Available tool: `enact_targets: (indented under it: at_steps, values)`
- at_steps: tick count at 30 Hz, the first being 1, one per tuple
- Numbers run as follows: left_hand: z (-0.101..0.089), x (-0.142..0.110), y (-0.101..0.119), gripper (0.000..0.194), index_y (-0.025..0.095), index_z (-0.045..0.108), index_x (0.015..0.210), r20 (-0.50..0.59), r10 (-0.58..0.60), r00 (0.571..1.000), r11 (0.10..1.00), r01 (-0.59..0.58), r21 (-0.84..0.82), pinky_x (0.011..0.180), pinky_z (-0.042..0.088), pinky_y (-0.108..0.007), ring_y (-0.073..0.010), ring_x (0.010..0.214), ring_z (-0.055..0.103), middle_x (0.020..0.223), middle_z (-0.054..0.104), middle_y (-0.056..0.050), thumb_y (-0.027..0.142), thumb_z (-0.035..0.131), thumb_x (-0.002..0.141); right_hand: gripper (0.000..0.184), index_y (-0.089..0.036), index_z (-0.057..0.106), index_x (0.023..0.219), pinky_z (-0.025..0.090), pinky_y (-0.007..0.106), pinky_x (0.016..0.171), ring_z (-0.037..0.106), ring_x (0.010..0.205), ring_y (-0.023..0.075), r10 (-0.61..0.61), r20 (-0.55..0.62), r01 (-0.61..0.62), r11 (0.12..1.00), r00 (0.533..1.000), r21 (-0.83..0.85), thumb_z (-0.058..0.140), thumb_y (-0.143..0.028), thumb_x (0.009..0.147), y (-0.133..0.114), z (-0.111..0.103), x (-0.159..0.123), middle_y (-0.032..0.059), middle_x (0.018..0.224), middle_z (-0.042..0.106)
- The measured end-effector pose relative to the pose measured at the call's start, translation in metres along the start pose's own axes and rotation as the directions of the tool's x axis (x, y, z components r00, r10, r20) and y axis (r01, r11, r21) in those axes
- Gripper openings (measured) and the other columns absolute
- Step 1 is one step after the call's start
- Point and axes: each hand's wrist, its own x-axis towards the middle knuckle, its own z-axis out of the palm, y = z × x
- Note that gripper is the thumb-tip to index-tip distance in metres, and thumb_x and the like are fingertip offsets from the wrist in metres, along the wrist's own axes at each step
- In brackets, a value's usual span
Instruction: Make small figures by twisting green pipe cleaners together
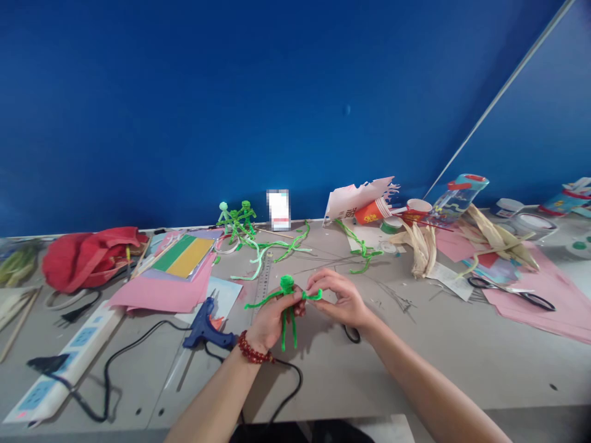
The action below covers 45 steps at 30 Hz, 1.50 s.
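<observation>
A green pipe-cleaner figure (287, 284) with a round head, two arms and two dangling legs is held above the table. My left hand (272, 317), with a red bead bracelet at the wrist, grips its body between thumb and fingers. At the figure's right arm, my right hand (341, 298) has its fingers bent around the curled green end, thumb and forefinger close together in a pinch. Finished-looking green figures (237, 218) stand by the wall, with loose green pipe cleaners (293, 243) and another green bundle (364, 249) nearby.
A blue glue gun (207, 329) with its black cord lies left of my hands, near a white power strip (69, 363). Black scissors (512, 292), dried husks (421, 246) and pink paper (545, 295) lie right. A steel ruler (265, 277) and thin wires (392, 292) lie ahead.
</observation>
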Motion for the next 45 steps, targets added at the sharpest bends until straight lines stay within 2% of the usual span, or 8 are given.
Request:
enact_targets:
  at_steps: [4,11,18,22,28,32,38,45]
  values:
    - [0.000,-0.001,0.000,0.027,0.013,0.066,0.074,-0.002,-0.063,0.998,0.997,0.063,-0.044,0.057,0.043,-0.023,-0.0088,0.058,0.052,0.065,0.058,0.001,0.029,0.085,0.063,0.010,-0.022,0.070,0.092,0.056,0.032,0.076,0.067,0.085,0.0192,-0.035,0.036,0.037,0.998,0.999,-0.057,0.063,-0.029,0.091,0.001,-0.002,-0.001,0.0085,0.092,0.069]
    - [0.002,-0.003,0.002,0.030,0.013,0.068,0.077,0.006,-0.005,1.000,1.000,0.006,-0.012,0.059,0.044,-0.024,-0.0092,0.059,0.055,0.069,0.060,0.001,0.030,0.088,0.062,0.011,-0.024,0.070,0.099,0.056,0.034,0.077,0.069,0.085,0.0211,-0.101,0.055,0.109,0.977,0.993,-0.185,0.063,-0.026,0.091,0.006,-0.004,-0.003,0.0089,0.090,0.074]
    - [0.001,-0.002,-0.001,0.031,0.016,0.067,0.077,-0.020,0.112,0.994,0.993,-0.111,0.041,0.064,0.045,-0.025,-0.0104,0.063,0.055,0.069,0.059,0.002,0.035,0.087,0.062,0.009,-0.022,0.069,0.097,0.055,0.032,0.072,0.068,0.080,0.0206,-0.135,-0.002,0.131,0.969,0.991,-0.208,0.064,-0.021,0.090,0.007,-0.002,-0.002,0.0082,0.086,0.073]
    - [-0.002,-0.003,-0.002,0.027,0.017,0.067,0.081,-0.005,0.235,0.972,0.956,-0.230,0.184,0.067,0.044,-0.025,-0.0116,0.066,0.054,0.070,0.059,0.001,0.038,0.080,0.071,0.009,-0.022,0.070,0.094,0.054,0.031,0.072,0.067,0.077,0.0191,-0.076,-0.043,0.068,0.984,0.996,-0.166,0.061,-0.020,0.091,0.006,0.003,-0.002,0.0066,0.083,0.072]
    - [-0.002,-0.006,-0.002,0.020,0.018,0.063,0.079,0.009,0.446,0.895,0.799,-0.402,0.447,0.062,0.043,-0.025,-0.0129,0.065,0.050,0.070,0.056,0.001,0.037,0.069,0.082,0.009,-0.021,0.070,0.083,0.050,0.028,0.068,0.063,0.072,0.0170,0.090,-0.136,-0.106,0.988,0.987,-0.113,0.064,-0.024,0.089,0.003,0.013,-0.007,0.0036,0.075,0.070]
    - [-0.004,-0.008,-0.005,0.012,0.018,0.062,0.083,0.067,0.572,0.818,0.643,-0.498,0.583,0.060,0.042,-0.025,-0.0126,0.064,0.049,0.073,0.056,0.000,0.029,0.064,0.087,0.012,-0.020,0.070,0.079,0.047,0.025,0.062,0.061,0.066,0.0150,0.299,-0.162,-0.299,0.954,0.940,0.021,0.065,-0.027,0.087,0.002,0.022,-0.011,0.0022,0.072,0.067]
    - [-0.007,-0.009,-0.003,0.009,0.020,0.062,0.084,0.150,0.669,0.729,0.431,-0.544,0.720,0.063,0.046,-0.027,-0.0146,0.067,0.055,0.077,0.060,-0.002,0.025,0.058,0.090,0.024,-0.018,0.065,0.075,0.045,0.024,0.058,0.058,0.061,0.0136,0.563,-0.120,-0.520,0.812,0.818,0.265,0.071,-0.039,0.081,0.000,0.029,-0.012,0.0001,0.065,0.062]
    - [-0.008,-0.008,0.000,0.003,0.020,0.062,0.087,0.256,0.730,0.634,0.250,-0.596,0.763,0.071,0.049,-0.029,-0.0172,0.076,0.061,0.084,0.065,-0.004,0.018,0.059,0.088,0.033,-0.018,0.064,0.073,0.048,0.025,0.060,0.056,0.059,0.0121,0.669,-0.007,-0.574,0.643,0.743,0.508,0.077,-0.048,0.074,-0.007,0.028,-0.007,-0.0019,0.062,0.059]
